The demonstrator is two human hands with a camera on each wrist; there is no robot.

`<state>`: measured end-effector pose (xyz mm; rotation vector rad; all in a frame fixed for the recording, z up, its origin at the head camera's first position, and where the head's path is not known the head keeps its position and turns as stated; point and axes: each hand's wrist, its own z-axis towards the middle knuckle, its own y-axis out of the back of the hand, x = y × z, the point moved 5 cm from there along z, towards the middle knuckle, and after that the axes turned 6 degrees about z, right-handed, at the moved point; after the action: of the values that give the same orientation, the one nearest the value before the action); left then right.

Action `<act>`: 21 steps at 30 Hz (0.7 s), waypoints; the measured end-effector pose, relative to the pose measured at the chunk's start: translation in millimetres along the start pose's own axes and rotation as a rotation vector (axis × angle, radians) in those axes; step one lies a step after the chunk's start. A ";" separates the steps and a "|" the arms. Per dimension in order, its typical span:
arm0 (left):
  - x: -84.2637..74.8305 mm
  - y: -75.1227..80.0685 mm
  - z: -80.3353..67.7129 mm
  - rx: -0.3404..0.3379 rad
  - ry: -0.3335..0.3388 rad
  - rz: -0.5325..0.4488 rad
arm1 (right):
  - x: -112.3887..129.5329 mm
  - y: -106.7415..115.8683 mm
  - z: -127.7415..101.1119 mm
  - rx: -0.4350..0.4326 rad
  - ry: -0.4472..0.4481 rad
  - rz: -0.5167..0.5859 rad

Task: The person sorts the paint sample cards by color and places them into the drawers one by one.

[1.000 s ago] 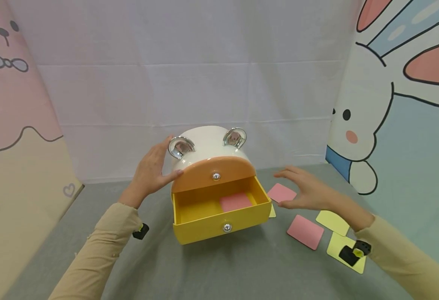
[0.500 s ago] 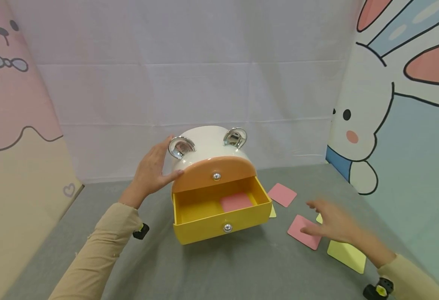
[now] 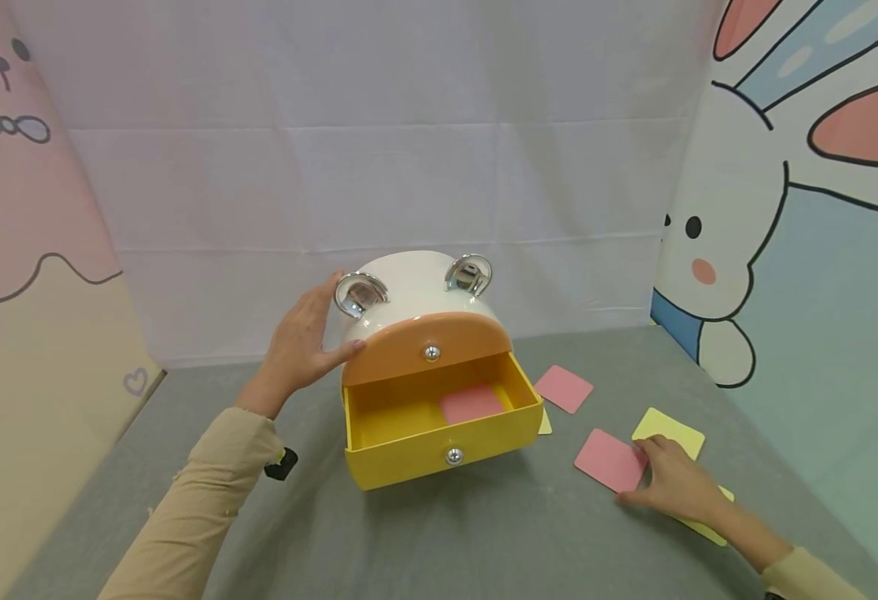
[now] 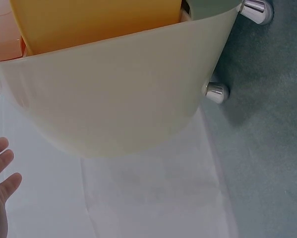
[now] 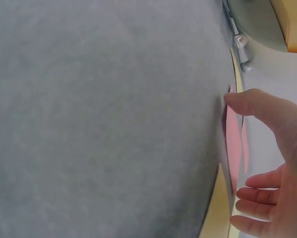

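Observation:
In the head view, a white, rounded desktop drawer box (image 3: 413,279) with silver ears stands at the table's middle. Its upper orange drawer (image 3: 401,354) is closed; the lower yellow drawer (image 3: 416,461) is pulled out, with a pink card (image 3: 471,403) lying inside. My left hand (image 3: 299,346) rests against the box's left side, thumb on the front edge and fingers extended behind the ear. Out to the right, my right hand (image 3: 679,483) is at the right end of another pink card (image 3: 608,458). Its thumb and fingers are spread at that card's edges; the card lies flat.
A yellow card (image 3: 671,429) lies behind the right hand, and another yellow card (image 3: 714,533) is partly under it. Beside the box lies a further pink card (image 3: 564,388), and a yellow card corner (image 3: 545,423) shows by the drawer. A white cloth backdrop (image 3: 401,183) closes off the back.
My right hand has moved away from beside the box, rightward and toward me, down to the nearer pink card. The left hand and drawer box stay in place.

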<state>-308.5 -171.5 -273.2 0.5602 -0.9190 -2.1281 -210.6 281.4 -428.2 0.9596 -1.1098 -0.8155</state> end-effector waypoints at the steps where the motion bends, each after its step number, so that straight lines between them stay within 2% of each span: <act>1: -0.1 0.2 0.0 0.000 0.000 -0.001 | -0.8 -1.0 -0.6 -0.009 0.006 -0.002; 13: 0.6 -0.1 -0.7 0.005 0.000 0.004 | -2.7 -4.0 0.0 -0.046 0.026 0.006; 21: 0.4 -0.1 -0.5 0.001 0.001 0.004 | -2.1 -1.3 3.9 0.012 0.037 0.047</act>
<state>-308.5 -172.0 -273.7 0.5596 -0.9194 -2.1237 -214.9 282.0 -429.5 0.9515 -1.1031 -0.7508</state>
